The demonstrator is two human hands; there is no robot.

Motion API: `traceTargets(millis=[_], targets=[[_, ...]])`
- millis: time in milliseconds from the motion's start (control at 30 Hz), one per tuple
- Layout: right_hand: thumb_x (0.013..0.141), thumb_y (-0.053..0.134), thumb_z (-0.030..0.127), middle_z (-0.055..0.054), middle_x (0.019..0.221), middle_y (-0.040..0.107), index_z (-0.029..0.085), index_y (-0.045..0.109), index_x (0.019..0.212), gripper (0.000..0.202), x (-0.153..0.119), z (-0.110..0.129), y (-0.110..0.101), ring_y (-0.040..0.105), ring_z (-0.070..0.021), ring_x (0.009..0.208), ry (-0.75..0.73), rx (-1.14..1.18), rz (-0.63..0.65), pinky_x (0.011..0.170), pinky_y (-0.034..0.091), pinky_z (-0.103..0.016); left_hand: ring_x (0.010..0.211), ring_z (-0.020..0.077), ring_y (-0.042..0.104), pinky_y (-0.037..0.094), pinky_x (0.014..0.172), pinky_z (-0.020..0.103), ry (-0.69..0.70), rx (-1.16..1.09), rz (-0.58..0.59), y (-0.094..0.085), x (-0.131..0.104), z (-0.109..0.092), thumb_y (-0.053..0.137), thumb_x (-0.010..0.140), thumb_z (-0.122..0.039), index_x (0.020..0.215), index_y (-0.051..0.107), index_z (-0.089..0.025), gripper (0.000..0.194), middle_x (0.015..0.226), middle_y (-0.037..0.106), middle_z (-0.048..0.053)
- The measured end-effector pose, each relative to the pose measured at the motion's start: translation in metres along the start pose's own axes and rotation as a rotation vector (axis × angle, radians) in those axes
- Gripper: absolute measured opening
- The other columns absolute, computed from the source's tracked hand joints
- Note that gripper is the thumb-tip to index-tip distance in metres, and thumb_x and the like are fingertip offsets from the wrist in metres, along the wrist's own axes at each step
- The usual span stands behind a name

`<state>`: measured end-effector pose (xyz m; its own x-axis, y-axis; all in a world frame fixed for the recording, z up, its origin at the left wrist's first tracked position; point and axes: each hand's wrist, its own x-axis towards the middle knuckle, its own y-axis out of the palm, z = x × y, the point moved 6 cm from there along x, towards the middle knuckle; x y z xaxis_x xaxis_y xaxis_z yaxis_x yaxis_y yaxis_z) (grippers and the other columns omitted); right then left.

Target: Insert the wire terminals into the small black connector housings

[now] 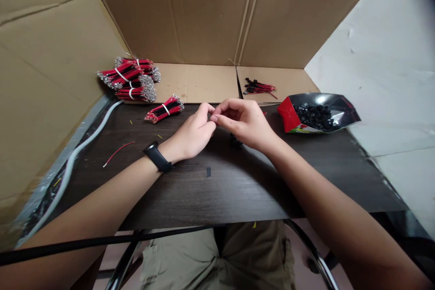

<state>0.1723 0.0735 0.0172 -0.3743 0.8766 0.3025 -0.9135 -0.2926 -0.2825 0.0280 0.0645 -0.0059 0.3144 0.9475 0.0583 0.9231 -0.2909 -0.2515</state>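
Observation:
My left hand [195,133] and my right hand [243,122] meet fingertip to fingertip over the middle of the dark table. Both are closed in a pinch, and whatever they hold is too small or hidden to name. Partly behind my right hand, black pieces [235,141] lie on the table, with a bit of red [264,113] showing beyond it. A tied bundle of red and black wires [165,108] rests left of my hands. Farther left lies a single red wire [118,153].
More tied wire bundles [131,79] are piled at the back left. Wires with black connectors [260,87] lie on the back cardboard [197,82]. At right stands an open packet [288,113] of small black parts [316,116]. A grey cable [73,156] runs down the left edge.

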Motion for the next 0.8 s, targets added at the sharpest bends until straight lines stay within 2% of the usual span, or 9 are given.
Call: traceTargets(millis=[133,200,367,467,567,700,800], targets=[[0.082,0.078,0.023,-0.002,0.084,0.078,0.016,0.074,0.087,0.009,0.0,-0.002,0.0,0.07,-0.014,0.076,0.006,0.067,0.026,0.072,0.057,-0.028,0.062,0.0143,0.041,0.031,0.06,0.029,-0.028,-0.004,-0.017,-0.004,0.001,-0.003,0.058,0.088,-0.014,0.102,0.054,-0.021,0.016,0.066,0.051,-0.005],[0.081,0.076,0.018,-0.003,0.088,0.08,0.015,0.076,0.09,0.01,0.001,-0.003,-0.002,0.073,-0.0144,0.079,0.004,0.092,0.041,0.076,0.06,-0.028,0.059,0.0132,0.041,0.03,0.056,0.027,-0.079,-0.045,-0.023,-0.005,0.001,-0.004,0.055,0.087,-0.014,0.099,0.052,-0.021,0.015,0.064,0.053,-0.005],[0.086,0.075,0.019,-0.005,0.097,0.085,0.017,0.086,0.096,0.015,0.001,-0.004,-0.007,0.078,-0.0182,0.086,0.0,-0.015,0.068,0.081,0.06,-0.032,0.051,0.0095,0.044,0.027,0.049,0.021,-0.203,-0.222,-0.029,-0.004,0.002,-0.004,0.055,0.079,-0.005,0.09,0.049,-0.021,0.021,0.062,0.059,-0.003],[0.086,0.076,0.016,-0.004,0.094,0.085,0.018,0.087,0.091,0.012,0.002,-0.004,-0.012,0.077,-0.0186,0.085,-0.033,-0.11,0.04,0.081,0.058,-0.034,0.054,0.0082,0.047,0.034,0.051,0.019,-0.18,-0.241,-0.008,-0.002,0.003,-0.007,0.057,0.083,0.0,0.093,0.053,-0.018,0.021,0.068,0.065,0.0],[0.087,0.077,0.014,-0.004,0.092,0.085,0.02,0.088,0.092,0.014,0.002,-0.004,-0.018,0.076,-0.0191,0.085,-0.065,-0.185,-0.028,0.082,0.056,-0.035,0.058,0.0089,0.054,0.041,0.054,0.019,-0.125,-0.215,0.002,-0.002,0.003,-0.01,0.058,0.093,-0.002,0.097,0.056,-0.016,0.015,0.076,0.071,0.003],[0.088,0.076,0.014,-0.004,0.094,0.085,0.02,0.087,0.091,0.014,0.002,-0.004,-0.019,0.077,-0.02,0.089,-0.121,-0.205,-0.061,0.086,0.058,-0.036,0.061,0.0103,0.061,0.046,0.056,0.02,-0.069,-0.183,0.005,-0.004,0.004,-0.012,0.066,0.093,-0.005,0.096,0.061,-0.015,0.012,0.081,0.075,0.005],[0.087,0.077,0.015,-0.005,0.094,0.084,0.017,0.086,0.109,0.024,0.002,-0.009,-0.018,0.078,-0.0193,0.086,-0.087,-0.111,-0.062,0.083,0.061,-0.035,0.059,0.0107,0.063,0.049,0.056,0.021,-0.053,-0.152,-0.032,-0.007,0.005,-0.013,0.068,0.096,-0.007,0.092,0.066,-0.014,0.008,0.074,0.073,0.004]])
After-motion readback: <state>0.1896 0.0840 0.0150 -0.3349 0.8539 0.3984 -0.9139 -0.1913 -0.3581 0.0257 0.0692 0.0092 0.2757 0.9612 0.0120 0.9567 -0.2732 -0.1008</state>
